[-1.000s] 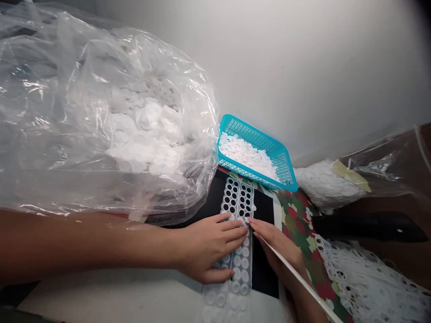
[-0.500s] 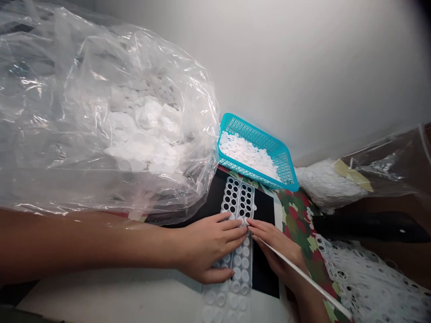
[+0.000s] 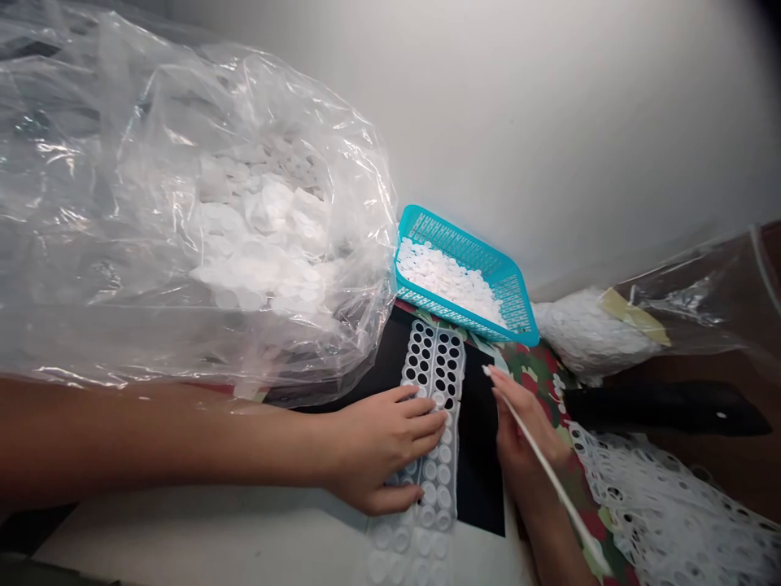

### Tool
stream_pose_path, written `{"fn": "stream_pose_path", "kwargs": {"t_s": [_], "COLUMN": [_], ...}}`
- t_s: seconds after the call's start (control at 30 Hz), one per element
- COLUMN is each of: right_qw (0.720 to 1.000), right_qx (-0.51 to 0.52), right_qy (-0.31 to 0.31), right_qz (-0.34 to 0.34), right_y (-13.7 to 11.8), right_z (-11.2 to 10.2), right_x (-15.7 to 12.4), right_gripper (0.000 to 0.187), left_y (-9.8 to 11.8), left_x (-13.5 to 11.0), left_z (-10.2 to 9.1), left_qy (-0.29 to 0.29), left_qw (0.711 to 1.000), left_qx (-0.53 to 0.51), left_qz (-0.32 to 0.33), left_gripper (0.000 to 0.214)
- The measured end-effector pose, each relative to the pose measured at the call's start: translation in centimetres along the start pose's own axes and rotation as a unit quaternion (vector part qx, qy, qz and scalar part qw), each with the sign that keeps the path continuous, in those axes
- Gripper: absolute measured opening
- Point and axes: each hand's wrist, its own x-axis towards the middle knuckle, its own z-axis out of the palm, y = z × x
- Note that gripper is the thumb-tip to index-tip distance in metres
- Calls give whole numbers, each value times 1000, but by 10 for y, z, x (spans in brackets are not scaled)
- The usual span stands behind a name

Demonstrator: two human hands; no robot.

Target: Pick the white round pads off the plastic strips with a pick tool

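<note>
My left hand (image 3: 378, 448) lies flat, fingers spread, on a white strip of round discs (image 3: 434, 366) that rests on a black mat (image 3: 479, 456). The strip's far end shows empty round holes; its near end still holds discs. My right hand (image 3: 521, 443) is off the strip, to its right, over the mat's edge. Its fingers are pressed together along a thin white stick (image 3: 552, 480), and the stick's tip is at my fingertips. Beyond the strip stands a teal basket (image 3: 464, 240) with loose white discs in it.
A big clear plastic bag (image 3: 183, 203) of white pieces fills the left and overhangs my left forearm. A smaller bag (image 3: 586, 334) lies at the right by the wall. Punched-out white sheets (image 3: 659, 505) are piled at the lower right beside a dark object (image 3: 665, 407).
My right hand has left the strip and moved right and away from me, carrying the thin white stick. My left hand has stayed pressed on the strip.
</note>
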Motion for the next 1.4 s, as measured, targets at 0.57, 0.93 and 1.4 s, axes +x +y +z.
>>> {"fn": "stream_pose_path", "kwargs": {"t_s": [0.57, 0.93, 1.4], "right_qw": [981, 980, 983], "right_qx": [125, 82, 116], "right_qy": [-148, -178, -138], "right_qz": [-17, -27, -27], "right_y": [13, 25, 3], "right_z": [-2, 10, -5], "right_x": [3, -7, -2], "right_gripper": [26, 32, 31], "left_y": [-1, 0, 5], "left_x": [0, 1, 1], "left_z": [1, 1, 1], "left_qy": [6, 5, 1], "left_qw": [1000, 1000, 998], "left_qx": [-4, -5, 57], "left_qz": [-1, -2, 7], "left_gripper": [59, 59, 57]}}
